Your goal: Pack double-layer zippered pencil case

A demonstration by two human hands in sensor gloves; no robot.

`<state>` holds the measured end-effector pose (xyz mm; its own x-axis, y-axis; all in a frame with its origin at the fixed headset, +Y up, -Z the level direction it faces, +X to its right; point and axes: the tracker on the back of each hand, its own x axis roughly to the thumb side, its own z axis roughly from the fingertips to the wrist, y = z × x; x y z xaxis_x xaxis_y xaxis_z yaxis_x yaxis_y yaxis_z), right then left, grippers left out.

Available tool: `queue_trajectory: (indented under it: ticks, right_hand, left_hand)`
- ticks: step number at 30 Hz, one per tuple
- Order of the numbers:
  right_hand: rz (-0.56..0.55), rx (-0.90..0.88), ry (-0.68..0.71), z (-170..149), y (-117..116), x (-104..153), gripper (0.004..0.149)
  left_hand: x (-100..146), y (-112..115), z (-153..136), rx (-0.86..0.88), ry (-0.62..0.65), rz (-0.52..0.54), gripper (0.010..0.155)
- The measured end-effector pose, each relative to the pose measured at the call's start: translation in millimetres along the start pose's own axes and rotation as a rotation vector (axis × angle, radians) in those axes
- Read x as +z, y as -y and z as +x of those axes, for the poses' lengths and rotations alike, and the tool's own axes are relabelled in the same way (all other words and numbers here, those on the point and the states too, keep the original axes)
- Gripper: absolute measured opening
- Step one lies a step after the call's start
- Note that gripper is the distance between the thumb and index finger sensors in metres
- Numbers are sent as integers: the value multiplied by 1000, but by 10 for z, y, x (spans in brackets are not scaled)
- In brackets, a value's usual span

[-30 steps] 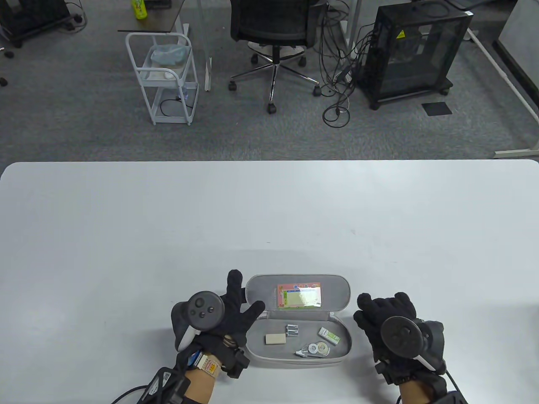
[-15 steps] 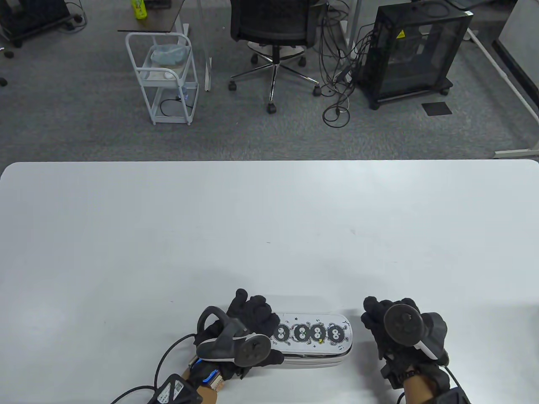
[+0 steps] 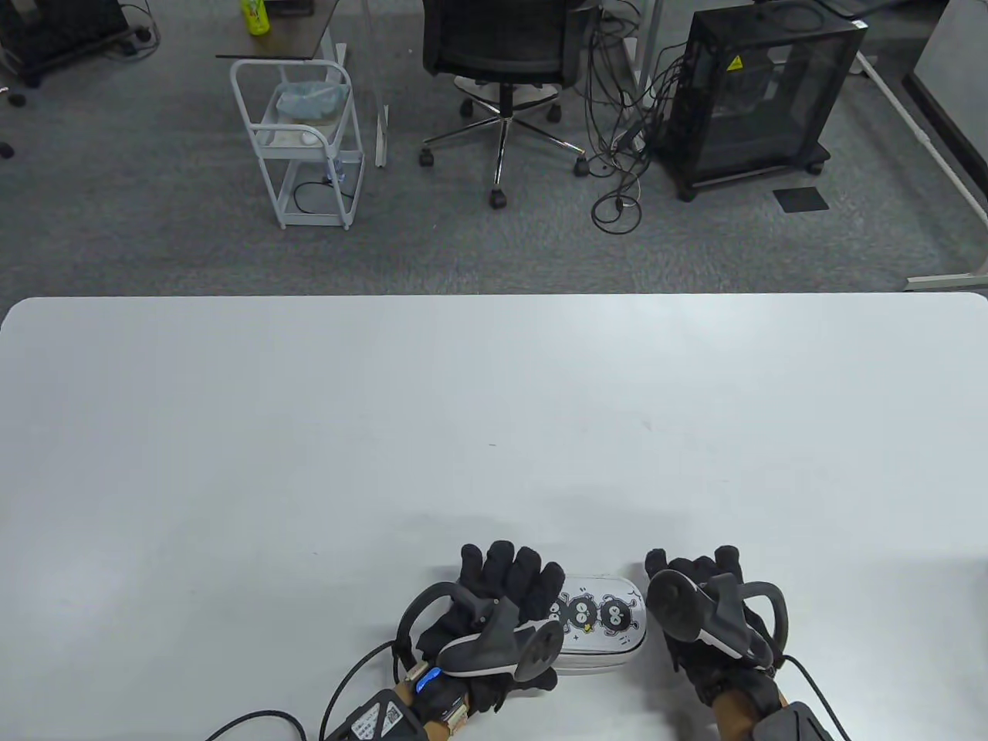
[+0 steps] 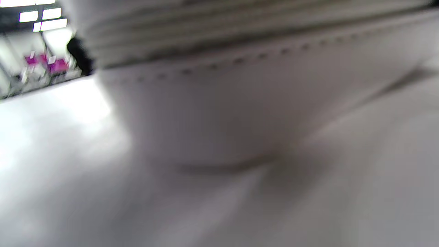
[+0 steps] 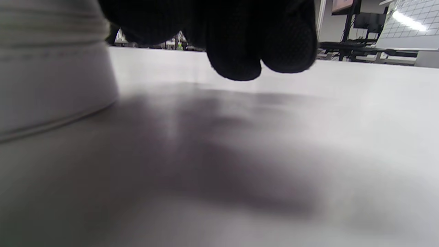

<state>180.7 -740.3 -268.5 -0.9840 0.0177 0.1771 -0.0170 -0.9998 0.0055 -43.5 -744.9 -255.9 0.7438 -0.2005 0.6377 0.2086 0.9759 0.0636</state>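
Closure step is judged to be in hand: the pencil case [image 3: 598,621] lies with its lid folded down at the lower centre of the table view, printed top upward, on the white table [image 3: 494,401].

Left hand [image 3: 502,602], lower centre-left of the frame, lies over the left half of the case; its fingers [image 3: 513,571] curl over the far edge of the lid and appear to press it down. Whether the thumb clamps the near side cannot be told.

Right hand [image 3: 698,598], lower right of the frame, sits just beside the right end of the case. In the right wrist view its fingertips [image 5: 236,61] hang curled above the table, and contact with the case wall [image 5: 51,79] is not shown.

Next move is judged to call for locating the zipper pull, which is not visible, and running it round while the lid is held flat.
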Motion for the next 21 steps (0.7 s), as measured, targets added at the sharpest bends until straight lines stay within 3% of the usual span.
queue_trajectory:
  ticks: [3,6,8,12,15,17,21]
  right_hand:
    - [13,-32,58,58,-11,15,65]
    - [63,-132,238,99,-41,28,69]
    - [110,-226,325,175,-74,37,67]
    - [117,-208,508,359,-68,97,71]
    - [264,-410,529,454,-131,77,74]
    - [336,-444,544,486,-149,67,74]
    - [215,-586,498,510,-148,48,55]
  left_hand:
    - [49,1,-129,35,88,94,104]
    - [130,36,-294,69,279,168,101]
    - [192,55,-331,111,334,214,99]
    - [233,68,-351,47,418,223,101]
    - [217,78,-359,19,441,206,103]
    - [206,83,-367,17,438,200,104]
    - [176,91,-386,19,408,172,105]
